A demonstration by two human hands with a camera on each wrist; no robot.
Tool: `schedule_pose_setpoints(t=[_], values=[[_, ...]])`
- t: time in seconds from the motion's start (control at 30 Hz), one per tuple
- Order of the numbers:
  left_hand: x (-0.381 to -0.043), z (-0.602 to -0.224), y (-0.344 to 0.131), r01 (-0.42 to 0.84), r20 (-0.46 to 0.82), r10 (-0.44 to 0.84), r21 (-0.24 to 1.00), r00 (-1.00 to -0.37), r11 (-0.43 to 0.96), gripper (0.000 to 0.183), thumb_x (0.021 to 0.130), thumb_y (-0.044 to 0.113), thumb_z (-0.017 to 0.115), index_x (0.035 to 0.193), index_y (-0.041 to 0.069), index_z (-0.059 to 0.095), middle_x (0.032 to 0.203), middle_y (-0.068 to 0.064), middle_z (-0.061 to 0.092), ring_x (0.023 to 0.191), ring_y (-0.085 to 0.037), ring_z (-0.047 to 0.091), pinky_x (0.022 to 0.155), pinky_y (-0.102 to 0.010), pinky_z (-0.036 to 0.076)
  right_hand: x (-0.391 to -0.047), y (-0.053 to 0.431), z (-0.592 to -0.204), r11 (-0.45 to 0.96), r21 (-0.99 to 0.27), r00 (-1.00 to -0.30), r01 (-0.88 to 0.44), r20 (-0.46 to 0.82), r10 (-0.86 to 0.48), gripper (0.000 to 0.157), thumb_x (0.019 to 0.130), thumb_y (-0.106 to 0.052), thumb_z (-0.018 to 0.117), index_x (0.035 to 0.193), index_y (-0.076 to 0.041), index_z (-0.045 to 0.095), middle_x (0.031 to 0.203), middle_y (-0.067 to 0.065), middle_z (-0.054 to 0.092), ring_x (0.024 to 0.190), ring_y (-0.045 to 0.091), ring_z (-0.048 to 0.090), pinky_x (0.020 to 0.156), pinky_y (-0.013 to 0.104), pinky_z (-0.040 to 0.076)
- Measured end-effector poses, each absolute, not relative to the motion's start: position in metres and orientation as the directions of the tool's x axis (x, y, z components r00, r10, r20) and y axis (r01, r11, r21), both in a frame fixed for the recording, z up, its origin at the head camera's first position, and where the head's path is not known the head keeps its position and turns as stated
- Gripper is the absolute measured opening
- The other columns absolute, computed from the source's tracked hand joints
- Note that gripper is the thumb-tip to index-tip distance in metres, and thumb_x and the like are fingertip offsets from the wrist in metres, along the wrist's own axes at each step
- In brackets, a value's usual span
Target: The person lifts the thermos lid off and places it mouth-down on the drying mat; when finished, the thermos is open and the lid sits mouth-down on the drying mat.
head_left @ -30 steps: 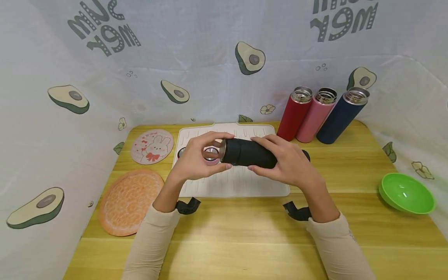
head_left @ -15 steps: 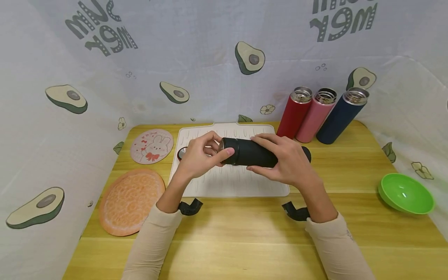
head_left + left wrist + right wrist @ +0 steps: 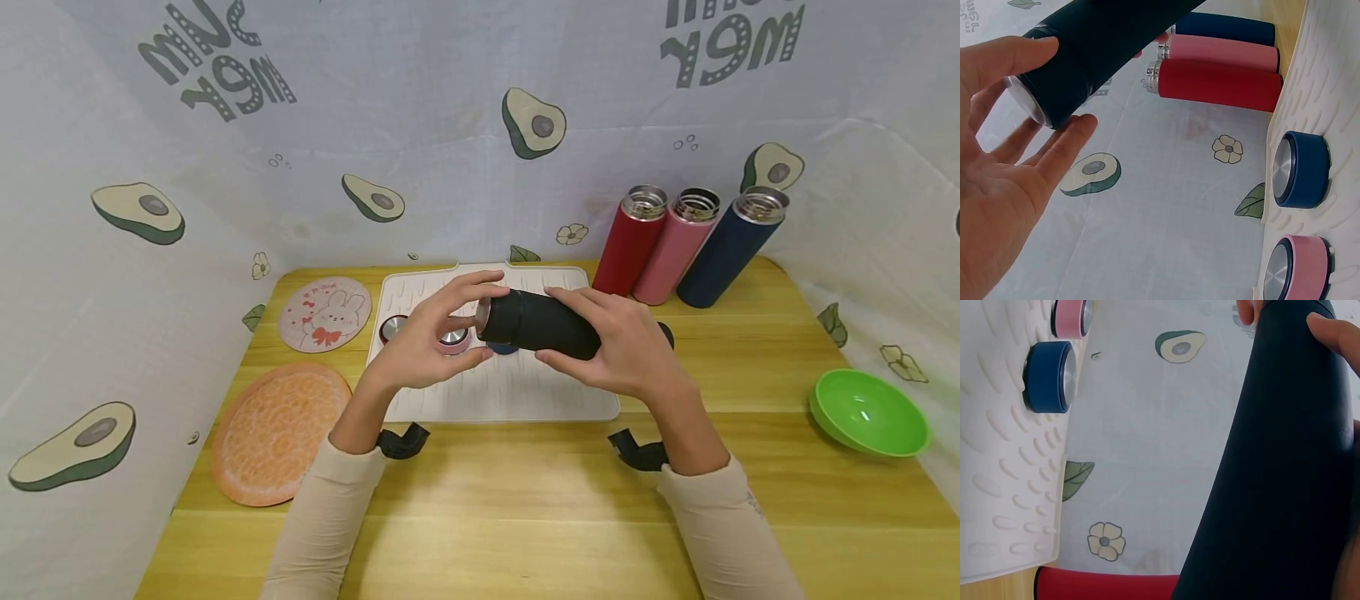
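Observation:
A black insulated bottle (image 3: 555, 325) lies sideways in the air above the off-white ridged mat (image 3: 540, 400). My right hand (image 3: 626, 346) grips its body, thumb below and fingers over the top. At the left end is its lid (image 3: 506, 317), with a silver top (image 3: 1025, 100). My left hand (image 3: 423, 342) has its fingers spread around this lid, the index finger raised off it and the thumb just below. On the mat behind lie a red-edged lid (image 3: 392, 327), a pink lid (image 3: 1310, 269) and a blue lid (image 3: 1310, 169), steel faces up.
Lidless red (image 3: 630, 246), pink (image 3: 677, 246) and navy (image 3: 731, 250) bottles stand upright at the back right. A green bowl (image 3: 870, 412) sits at the right edge. To the left lie a rabbit coaster (image 3: 325, 315) and an orange round mat (image 3: 281, 433). A printed curtain (image 3: 450, 117) surrounds the table.
My left hand closed on the lid half a second ago; now its fingers have spread wide again. The bottle has shifted slightly right and tilted, uncovering the blue lid behind.

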State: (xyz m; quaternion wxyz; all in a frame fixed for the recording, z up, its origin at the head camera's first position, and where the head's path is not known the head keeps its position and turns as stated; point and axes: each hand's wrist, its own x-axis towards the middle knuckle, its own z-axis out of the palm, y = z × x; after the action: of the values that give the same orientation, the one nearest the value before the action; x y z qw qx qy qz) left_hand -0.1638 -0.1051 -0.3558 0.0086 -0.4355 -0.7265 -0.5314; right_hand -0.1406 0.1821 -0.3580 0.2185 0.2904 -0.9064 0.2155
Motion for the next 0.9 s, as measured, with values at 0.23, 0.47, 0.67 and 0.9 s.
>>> schedule_pose_setpoints(t=[0.23,0.47,0.67,0.9], values=[[-0.1623,-0.3558,-0.1048,0.601,0.451,0.612,0.797,-0.650,0.051,0.062,0.086,-0.003,0.079,0.143,0.012,0.058,0.154,-0.001,0.051,0.130,-0.021,0.059,0.095,-0.035,0.060,-0.1402,0.1837,-0.3592,0.740,-0.252,-0.737,-0.623,0.506,-0.448,0.078,0.071,-0.055,0.086,0.137,-0.018,0.066,0.116,0.012,0.073,0.088,0.029,0.068,0.073,0.043,0.060],[-0.1593,-0.3541,-0.1047,0.502,0.354,0.546,0.853,-0.759,0.146,0.063,0.085,0.014,0.084,0.143,0.021,0.059,0.138,0.000,0.062,0.107,-0.018,0.070,0.086,-0.033,0.064,-0.1402,0.1835,-0.3601,0.737,-0.239,-0.722,-0.632,0.527,-0.449,0.077,0.070,-0.053,0.088,0.135,-0.018,0.068,0.117,0.012,0.072,0.090,0.028,0.067,0.071,0.042,0.058],[-0.1590,-0.3544,-0.1029,0.412,0.274,0.473,0.885,-0.837,0.216,0.051,0.089,0.025,0.082,0.136,0.023,0.063,0.123,-0.004,0.068,0.091,-0.018,0.074,0.079,-0.033,0.065,-0.1405,0.1827,-0.3599,0.735,-0.232,-0.714,-0.637,0.536,-0.450,0.077,0.069,-0.053,0.089,0.135,-0.017,0.068,0.120,0.012,0.071,0.093,0.029,0.067,0.072,0.042,0.057],[-0.1599,-0.3561,-0.1017,0.308,0.185,0.407,0.915,-0.895,0.262,0.045,0.091,0.038,0.078,0.129,0.018,0.064,0.113,-0.008,0.071,0.087,-0.023,0.078,0.075,-0.036,0.065,-0.1420,0.1809,-0.3600,0.722,-0.207,-0.684,-0.660,0.563,-0.463,0.077,0.069,-0.051,0.090,0.135,-0.016,0.069,0.120,0.012,0.071,0.092,0.029,0.066,0.070,0.042,0.055]])
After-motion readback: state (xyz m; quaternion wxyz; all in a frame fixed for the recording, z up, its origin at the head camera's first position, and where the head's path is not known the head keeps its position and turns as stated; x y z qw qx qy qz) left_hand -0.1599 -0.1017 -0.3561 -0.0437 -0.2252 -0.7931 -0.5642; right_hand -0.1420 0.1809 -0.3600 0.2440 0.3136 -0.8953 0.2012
